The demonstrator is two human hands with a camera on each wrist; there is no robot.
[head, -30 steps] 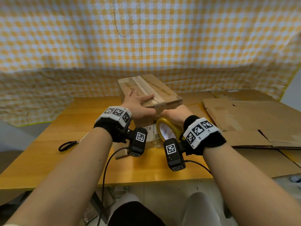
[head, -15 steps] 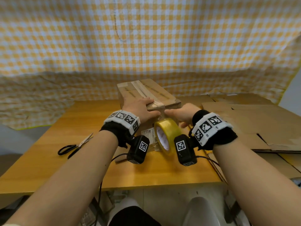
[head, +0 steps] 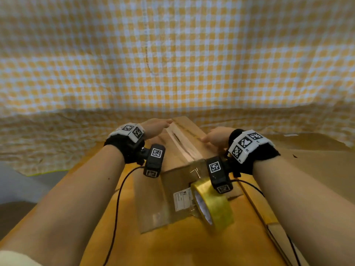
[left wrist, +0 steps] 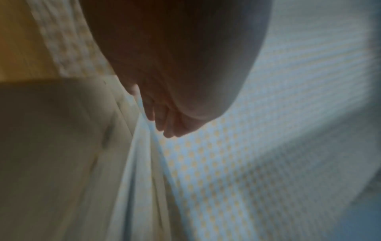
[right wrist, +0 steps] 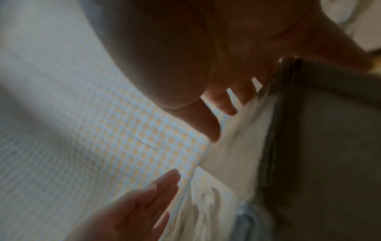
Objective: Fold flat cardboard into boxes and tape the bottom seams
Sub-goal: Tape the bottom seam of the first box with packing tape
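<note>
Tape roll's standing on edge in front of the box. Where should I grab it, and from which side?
Probably from above: the tape roll stands on its edge on the table, open core facing left. Hook fingers through the core and pinch the top of the band. The right hand is nearer.

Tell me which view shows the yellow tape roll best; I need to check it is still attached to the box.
The head view: the tape roll stands on edge on the table against the box, below the right hand. Whether its strip still joins the box is unclear. Both wrist views show only blurred hands, cardboard and checked cloth, no roll.
</note>
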